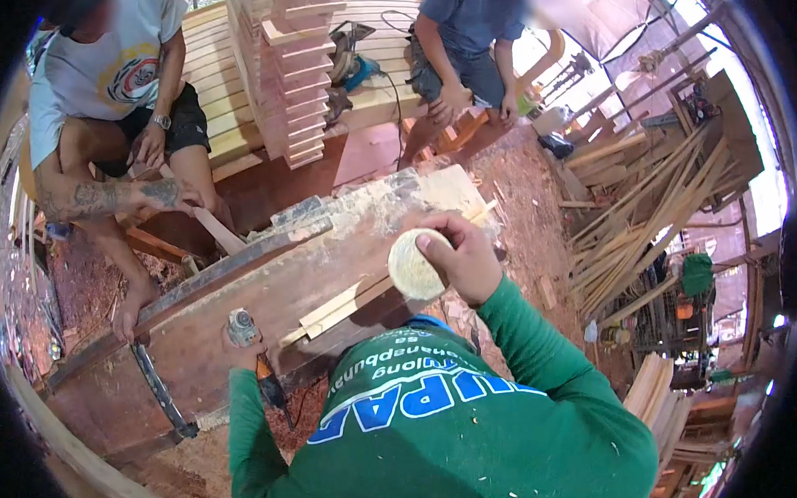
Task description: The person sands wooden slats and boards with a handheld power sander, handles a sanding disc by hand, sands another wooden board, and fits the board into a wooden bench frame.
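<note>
Raised over the workbench [266, 284], my right hand [468, 256] pinches a round pale disc [415, 265] by its edge, thumb on the face turned to me. Its exact kind I cannot make out; it has a lighter rim and a mottled middle. Lower left, my left hand [247, 353] is closed around an angle grinder [272, 387], whose metal head [241, 324] points away from me and whose orange and black body hangs over the bench's near edge. Between my hands, thin wooden strips [335, 310] lie along that edge, partly hidden by the disc.
A seated person [114, 90] at the left holds a flat piece of wood [219, 232] by the bench's far edge. Another person [471, 50] sits beyond. A tall stack of boards [281, 78] stands between them. Long wood strips [645, 222] lean at the right. A clamp [165, 394] grips the bench.
</note>
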Motion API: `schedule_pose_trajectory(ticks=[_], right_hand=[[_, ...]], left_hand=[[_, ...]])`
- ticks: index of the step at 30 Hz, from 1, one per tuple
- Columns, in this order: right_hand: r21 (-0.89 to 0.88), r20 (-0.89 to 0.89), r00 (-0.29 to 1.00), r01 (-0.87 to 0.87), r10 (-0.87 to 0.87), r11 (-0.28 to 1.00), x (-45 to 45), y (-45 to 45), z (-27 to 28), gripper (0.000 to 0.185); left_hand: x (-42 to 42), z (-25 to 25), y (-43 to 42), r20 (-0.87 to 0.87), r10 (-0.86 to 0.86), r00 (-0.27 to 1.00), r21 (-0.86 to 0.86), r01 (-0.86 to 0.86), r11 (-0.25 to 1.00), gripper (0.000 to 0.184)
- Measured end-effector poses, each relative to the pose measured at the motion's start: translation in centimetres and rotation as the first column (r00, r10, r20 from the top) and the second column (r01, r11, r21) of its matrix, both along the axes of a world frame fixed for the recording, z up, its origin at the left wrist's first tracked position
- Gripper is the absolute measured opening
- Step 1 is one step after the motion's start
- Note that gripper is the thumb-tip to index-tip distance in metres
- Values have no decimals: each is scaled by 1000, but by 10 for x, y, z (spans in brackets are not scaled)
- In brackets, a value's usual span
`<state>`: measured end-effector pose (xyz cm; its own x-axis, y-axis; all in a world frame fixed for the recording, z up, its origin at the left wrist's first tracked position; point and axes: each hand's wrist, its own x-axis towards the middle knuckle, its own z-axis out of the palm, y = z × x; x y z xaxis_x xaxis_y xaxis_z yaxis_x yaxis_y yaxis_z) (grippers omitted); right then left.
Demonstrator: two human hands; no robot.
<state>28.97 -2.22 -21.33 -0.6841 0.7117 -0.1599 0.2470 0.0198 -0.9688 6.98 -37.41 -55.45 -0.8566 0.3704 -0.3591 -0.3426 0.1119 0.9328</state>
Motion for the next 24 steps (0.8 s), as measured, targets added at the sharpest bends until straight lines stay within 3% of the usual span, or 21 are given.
schedule_pose_trajectory(ticks=[3, 6, 9, 13, 16, 18, 21, 24], right_hand=[[-83, -51, 998, 18, -22, 996, -8, 0, 3, 17], [-47, -29, 1000, 9, -11, 999, -15, 1, -2, 15], [-48, -46, 998, 38, -40, 998, -22, -4, -13, 15], [-138, 47, 996, 79, -73, 987, -19, -7, -10, 18], [-125, -42, 995, 89, -95, 988, -16, -7, -18, 25], [-106, -9, 998, 58, -59, 993, -11, -7, -16, 30], [-147, 15, 1000, -5, 8, 989, 0, -8, -15, 38], [-172, 17, 999, -45, 49, 984, 10, -6, -20, 41]], left_hand=[[-10, -46, -9, -318, -156, 935, -247, 78, 966, 95], [-8, -48, -9, -351, -135, 927, -277, 35, 960, 94], [-11, -49, -7, -115, -113, 987, -117, 100, 988, 94], [-7, -29, -9, -174, -151, 973, -259, 103, 960, 96], [-8, 12, -6, -254, -230, 940, -412, 110, 905, 96], [-9, 9, -16, -326, -312, 892, -488, 124, 864, 96], [-22, -22, -33, -304, -366, 879, -477, 192, 858, 95], [-29, -30, -41, -444, -453, 773, -639, 81, 765, 94]])
